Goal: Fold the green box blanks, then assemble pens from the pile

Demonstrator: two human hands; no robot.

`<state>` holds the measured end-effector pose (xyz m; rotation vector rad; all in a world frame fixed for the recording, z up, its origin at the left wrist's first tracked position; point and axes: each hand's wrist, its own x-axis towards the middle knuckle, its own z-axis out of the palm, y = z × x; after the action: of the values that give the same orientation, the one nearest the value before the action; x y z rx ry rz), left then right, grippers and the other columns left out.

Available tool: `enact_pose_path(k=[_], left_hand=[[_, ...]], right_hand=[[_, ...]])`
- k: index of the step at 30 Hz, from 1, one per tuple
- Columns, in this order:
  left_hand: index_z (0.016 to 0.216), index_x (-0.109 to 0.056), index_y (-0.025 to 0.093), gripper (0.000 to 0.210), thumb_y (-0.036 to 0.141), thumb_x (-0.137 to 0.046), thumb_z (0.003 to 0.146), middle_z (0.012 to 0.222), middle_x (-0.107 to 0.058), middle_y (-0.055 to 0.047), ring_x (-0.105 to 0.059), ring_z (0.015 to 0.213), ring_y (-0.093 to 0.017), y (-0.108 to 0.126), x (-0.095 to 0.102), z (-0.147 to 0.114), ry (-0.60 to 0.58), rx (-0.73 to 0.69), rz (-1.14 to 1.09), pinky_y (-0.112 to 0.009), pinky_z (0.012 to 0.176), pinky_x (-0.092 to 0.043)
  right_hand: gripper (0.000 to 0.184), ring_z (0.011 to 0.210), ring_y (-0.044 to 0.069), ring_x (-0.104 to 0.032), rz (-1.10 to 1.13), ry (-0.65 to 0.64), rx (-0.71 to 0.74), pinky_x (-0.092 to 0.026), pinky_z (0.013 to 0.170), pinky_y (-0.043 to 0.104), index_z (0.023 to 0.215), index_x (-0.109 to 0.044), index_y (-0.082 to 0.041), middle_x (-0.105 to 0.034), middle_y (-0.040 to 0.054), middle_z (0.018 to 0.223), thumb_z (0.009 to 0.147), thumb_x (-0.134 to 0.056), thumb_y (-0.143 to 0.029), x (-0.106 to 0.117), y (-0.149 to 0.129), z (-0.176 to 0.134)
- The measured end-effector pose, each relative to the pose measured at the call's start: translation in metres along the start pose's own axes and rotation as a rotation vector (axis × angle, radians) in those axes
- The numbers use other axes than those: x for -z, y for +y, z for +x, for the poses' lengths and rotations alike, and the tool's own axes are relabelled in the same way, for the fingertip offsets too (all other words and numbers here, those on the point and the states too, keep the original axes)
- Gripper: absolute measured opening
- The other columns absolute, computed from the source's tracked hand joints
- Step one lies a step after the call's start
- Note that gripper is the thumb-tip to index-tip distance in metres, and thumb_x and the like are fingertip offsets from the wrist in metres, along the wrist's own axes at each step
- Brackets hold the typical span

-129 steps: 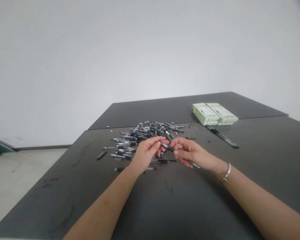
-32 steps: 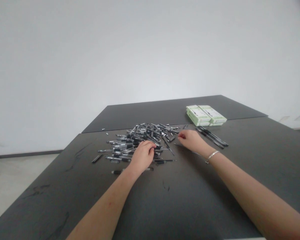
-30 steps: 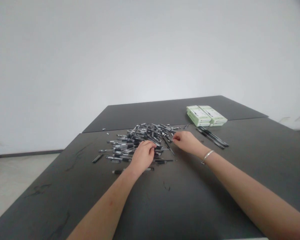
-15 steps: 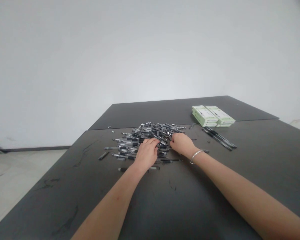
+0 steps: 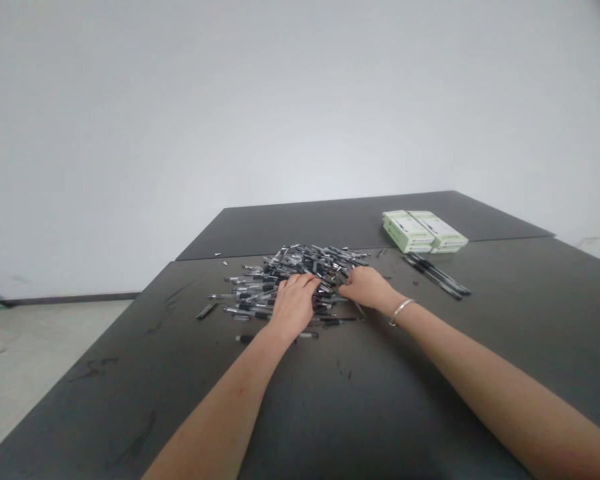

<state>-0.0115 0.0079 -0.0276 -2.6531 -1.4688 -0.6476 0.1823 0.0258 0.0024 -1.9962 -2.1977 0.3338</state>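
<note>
The left hand (image 5: 295, 301) lay over the near right part of a loose heap of pens and pen parts (image 5: 280, 268), palm down, its fingers together and slightly bent; whether it had hold of a piece could not be told. The right hand (image 5: 369, 288) was at the heap's right edge, its fingers curled in toward the thumb and their tips among the parts. A slim piece (image 5: 361, 309) showed just below it, but the grip itself was hidden. A silvery bracelet (image 5: 401, 311) circled the right wrist.

The heap spread across the middle of a dark counter (image 5: 380, 400), mostly clear barrels and black grips. A short dark piece (image 5: 207, 311) lay apart on its left, and a pen barrel (image 5: 309, 335) crossed beneath the left wrist. Farther right stood green-and-white boxes (image 5: 425, 232), stacked in two neighbouring piles, with several black pens (image 5: 437, 275) side by side just in front.
</note>
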Motion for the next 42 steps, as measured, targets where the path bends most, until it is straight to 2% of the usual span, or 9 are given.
enact_pose_path(k=[4, 8, 14, 17, 20, 28, 31, 36, 42], left_hand=[[0.115, -0.062, 0.023, 0.036, 0.008, -0.047, 0.087, 0.118, -0.062, -0.006, -0.049, 0.107, -0.025, 0.0, 0.0, 0.001, -0.006, -0.008, 0.037, -0.038, 0.084, -0.038], [0.104, -0.067, 0.023, 0.029, 0.01, -0.048, 0.087, 0.111, -0.063, -0.006, -0.05, 0.102, -0.024, 0.0, 0.001, 0.001, -0.018, -0.01, 0.03, -0.037, 0.081, -0.039], [0.096, -0.066, 0.023, 0.025, 0.009, -0.047, 0.087, 0.107, -0.063, -0.005, -0.051, 0.099, -0.022, -0.001, 0.004, 0.002, -0.028, -0.036, 0.01, -0.037, 0.081, -0.038], [0.096, -0.064, 0.023, 0.024, 0.007, -0.047, 0.087, 0.105, -0.064, -0.004, -0.051, 0.1, -0.022, -0.002, 0.005, 0.002, -0.046, -0.052, -0.012, -0.036, 0.082, -0.038], [0.097, -0.062, 0.023, 0.025, 0.006, -0.048, 0.086, 0.104, -0.065, -0.004, -0.051, 0.1, -0.021, -0.003, 0.007, 0.002, -0.07, -0.069, -0.032, -0.035, 0.081, -0.038], [0.108, -0.063, 0.023, 0.031, 0.007, -0.048, 0.087, 0.105, -0.064, -0.006, -0.051, 0.1, -0.022, -0.002, 0.01, 0.002, -0.09, -0.157, -0.01, -0.035, 0.082, -0.04], [0.108, -0.065, 0.022, 0.03, 0.009, -0.047, 0.088, 0.104, -0.064, -0.007, -0.052, 0.101, -0.022, -0.001, 0.01, 0.002, -0.053, -0.169, -0.048, -0.036, 0.086, -0.042], [0.108, -0.062, 0.02, 0.024, 0.017, -0.043, 0.094, 0.106, -0.064, -0.008, -0.054, 0.101, -0.022, 0.006, 0.017, 0.003, 0.118, -0.146, -0.146, -0.039, 0.091, -0.042], [0.112, -0.058, 0.017, 0.023, 0.017, -0.043, 0.094, 0.105, -0.061, -0.009, -0.055, 0.102, -0.02, 0.019, 0.028, 0.0, 0.187, -0.219, -0.231, -0.036, 0.093, -0.044]], right_hand=[[0.026, 0.067, 0.021, -0.064, 0.066, -0.002, 0.031, -0.04, 0.06, 0.025, 0.057, -0.068, -0.016, -0.069, 0.0103, 0.064, 0.073, -0.052, -0.031, 0.009, 0.003, -0.012], [0.022, 0.06, 0.017, -0.06, 0.169, -0.029, 0.045, -0.038, 0.056, 0.024, 0.056, -0.066, -0.017, -0.066, 0.0056, 0.057, 0.071, -0.053, -0.027, 0.014, 0.006, -0.024], [0.016, 0.06, 0.013, -0.059, 0.372, -0.058, 0.059, -0.039, 0.054, 0.02, 0.076, -0.065, -0.017, -0.068, 0.0014, 0.065, 0.071, -0.051, -0.024, 0.008, 0.011, -0.034], [0.024, 0.05, 0.009, -0.052, 0.657, -0.095, 0.024, -0.036, 0.047, 0.019, 0.091, -0.06, -0.016, -0.066, -0.0011, 0.067, 0.069, -0.051, -0.019, 0.0, 0.016, -0.036], [0.035, 0.038, 0.006, -0.04, 0.926, -0.133, -0.024, -0.029, 0.037, 0.018, 0.103, -0.053, -0.016, -0.06, -0.0048, 0.063, 0.068, -0.051, -0.017, -0.005, 0.02, -0.037], [0.037, 0.034, 0.005, -0.035, 1.142, -0.134, -0.006, -0.025, 0.034, 0.017, 0.104, -0.049, -0.017, -0.057, -0.0071, 0.06, 0.068, -0.051, -0.019, -0.006, 0.023, -0.039], [0.035, 0.035, 0.005, -0.034, 1.214, -0.138, 0.008, -0.023, 0.034, 0.018, 0.103, -0.052, -0.018, -0.057, -0.0076, 0.058, 0.068, -0.053, -0.021, -0.003, 0.023, -0.04], [0.033, 0.039, 0.005, -0.035, 1.37, -0.117, 0.058, -0.023, 0.037, 0.018, 0.103, -0.062, -0.018, -0.056, -0.0061, 0.059, 0.071, -0.056, -0.024, 0.002, 0.021, -0.042], [0.023, 0.04, 0.005, -0.038, 1.366, -0.033, 0.155, -0.026, 0.039, 0.019, 0.091, -0.071, -0.016, -0.052, -0.0054, 0.054, 0.076, -0.063, -0.031, 0.004, 0.016, -0.048]])
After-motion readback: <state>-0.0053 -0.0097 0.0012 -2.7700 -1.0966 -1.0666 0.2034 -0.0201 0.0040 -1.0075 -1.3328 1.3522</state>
